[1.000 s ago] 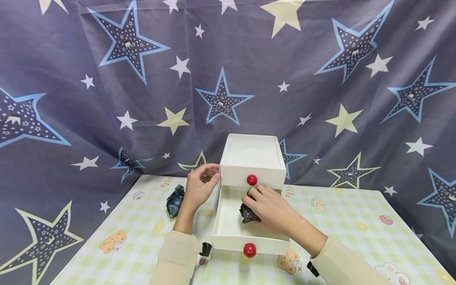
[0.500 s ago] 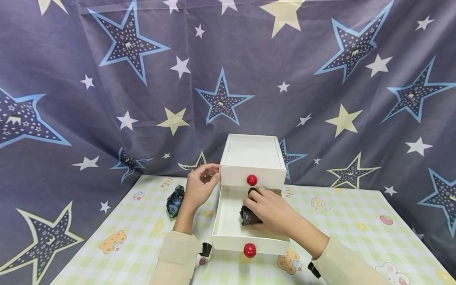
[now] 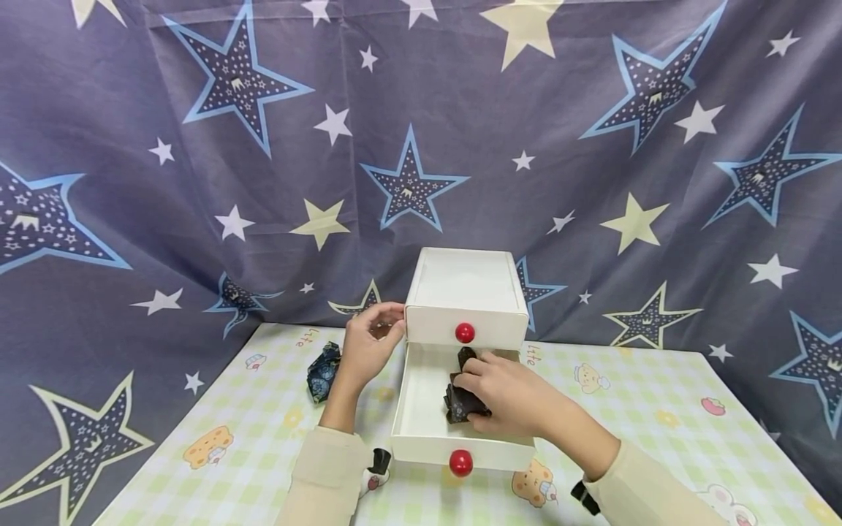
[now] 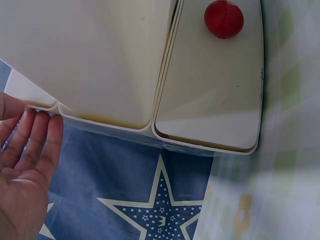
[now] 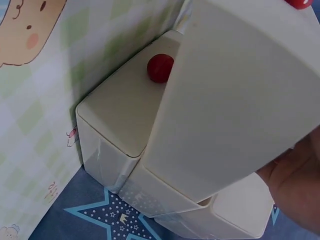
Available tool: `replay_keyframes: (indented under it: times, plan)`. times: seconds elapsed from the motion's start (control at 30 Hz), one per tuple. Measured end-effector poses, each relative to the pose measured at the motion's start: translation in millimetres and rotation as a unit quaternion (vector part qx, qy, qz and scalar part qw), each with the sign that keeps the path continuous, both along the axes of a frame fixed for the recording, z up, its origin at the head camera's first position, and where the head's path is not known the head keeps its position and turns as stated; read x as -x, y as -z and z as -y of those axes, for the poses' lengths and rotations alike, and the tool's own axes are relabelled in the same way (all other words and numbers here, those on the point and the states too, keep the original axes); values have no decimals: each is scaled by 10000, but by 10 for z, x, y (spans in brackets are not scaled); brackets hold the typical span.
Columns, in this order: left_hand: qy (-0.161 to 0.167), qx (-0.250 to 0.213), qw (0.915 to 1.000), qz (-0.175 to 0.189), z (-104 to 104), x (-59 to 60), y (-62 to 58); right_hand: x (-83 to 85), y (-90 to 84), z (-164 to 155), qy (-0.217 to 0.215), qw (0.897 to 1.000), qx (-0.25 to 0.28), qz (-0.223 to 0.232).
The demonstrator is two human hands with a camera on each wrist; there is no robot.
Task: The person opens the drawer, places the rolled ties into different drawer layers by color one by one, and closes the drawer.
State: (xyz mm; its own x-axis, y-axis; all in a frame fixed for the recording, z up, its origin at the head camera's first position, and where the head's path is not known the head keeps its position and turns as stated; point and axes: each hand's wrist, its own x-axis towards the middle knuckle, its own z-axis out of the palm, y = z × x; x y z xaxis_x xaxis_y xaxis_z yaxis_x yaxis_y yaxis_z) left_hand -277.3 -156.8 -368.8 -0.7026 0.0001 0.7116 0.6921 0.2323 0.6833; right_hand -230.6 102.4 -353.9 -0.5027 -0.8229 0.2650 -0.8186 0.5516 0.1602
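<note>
Dark folded cloth (image 3: 463, 398) lay inside pulled-out lower drawer (image 3: 421, 409) of white drawer box (image 3: 460, 281), R hand (image 3: 503, 391) w/ fingers curled gripping it. L hand (image 3: 365, 351) touched box's left side, fingers relaxed, holding nothing. Second dark cloth (image 3: 324, 371) on desk (image 3: 250, 431) nearby.

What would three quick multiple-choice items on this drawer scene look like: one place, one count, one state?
1. Where is the dark folded cloth that the right hand grips?
A. In the pulled-out lower drawer
B. On top of the white box
C. On the mat by the right edge

2. How many red knobs show in the head view?
A. One
B. Two
C. Three

3. How is the upper drawer?
A. Pulled out
B. Removed
C. Pushed in

Key: 1 A, the cloth sits between the drawer's walls. 2 B, upper knob and lower knob. 3 C, its front sits flush with the box.
</note>
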Motion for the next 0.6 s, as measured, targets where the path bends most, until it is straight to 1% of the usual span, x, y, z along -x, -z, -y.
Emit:
replay_keyframes:
  times: [0.1, 0.37, 0.6]
  plan:
    - [8, 8, 10000, 5, -3, 0, 7, -10, 10, -7, -11, 10000, 26, 49]
    - [-2, 54, 10000, -78, -4, -20, -9, 15, 74, 1, -35, 9999, 13, -129]
    - [-32, 36, 10000, -10, -7, -22, -4, -36, 51, -13, 38, 9997, -120, -197]
